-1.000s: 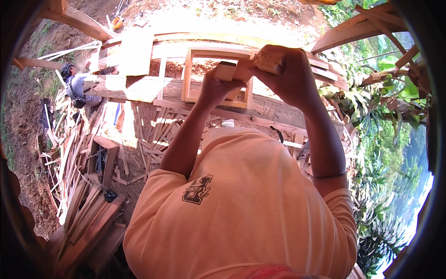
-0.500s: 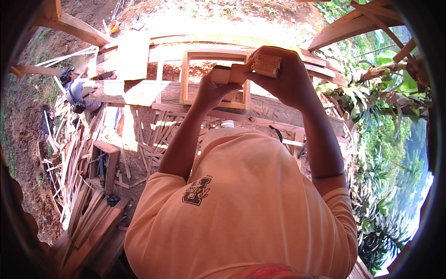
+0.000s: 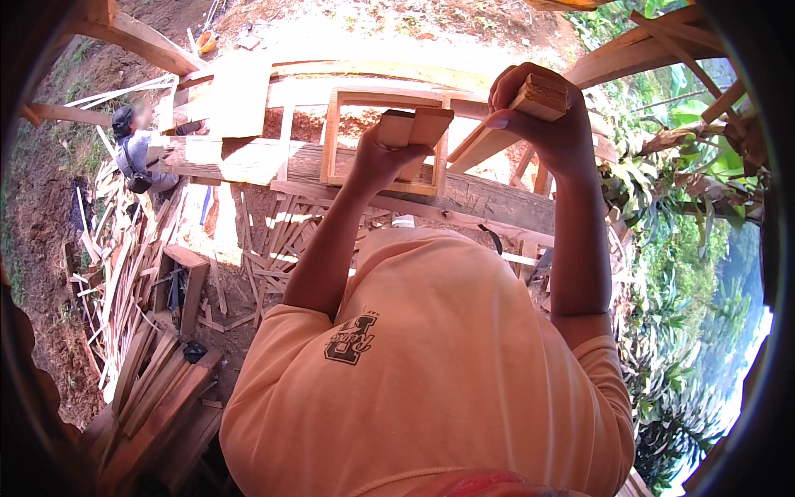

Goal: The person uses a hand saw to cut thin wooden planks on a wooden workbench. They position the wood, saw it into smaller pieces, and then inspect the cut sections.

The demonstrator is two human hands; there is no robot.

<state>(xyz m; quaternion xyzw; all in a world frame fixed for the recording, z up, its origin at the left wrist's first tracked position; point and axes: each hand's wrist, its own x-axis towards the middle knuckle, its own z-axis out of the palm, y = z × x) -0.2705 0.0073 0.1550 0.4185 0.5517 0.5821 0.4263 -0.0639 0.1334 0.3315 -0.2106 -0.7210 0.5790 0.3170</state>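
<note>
My left hand (image 3: pixel 383 168) is closed around two short wooden blocks (image 3: pixel 430 128), which stand side by side with their ends upward. To its right, my right hand (image 3: pixel 556 142) grips a wooden batten (image 3: pixel 542 97) with a rough, splintered end; its length slants down toward the bench, and my fingers partly hide it. Beneath my left hand, a rectangular wooden frame (image 3: pixel 330 145) lies across the bench planks (image 3: pixel 497 199). The blocks and my left hand cover part of the frame's opening.
At the left, a person (image 3: pixel 142 157) is beside the far end of the bench, near a pale wide board (image 3: pixel 241 99). Offcuts (image 3: pixel 124 257) litter the ground below. Thick boards (image 3: pixel 166 398) are stacked at the lower left. Timber posts (image 3: pixel 638 54) and plants border the right.
My right hand has moved right and slightly up, away from my left hand, with the batten in it. Both blocks now show in my left hand, which has barely shifted.
</note>
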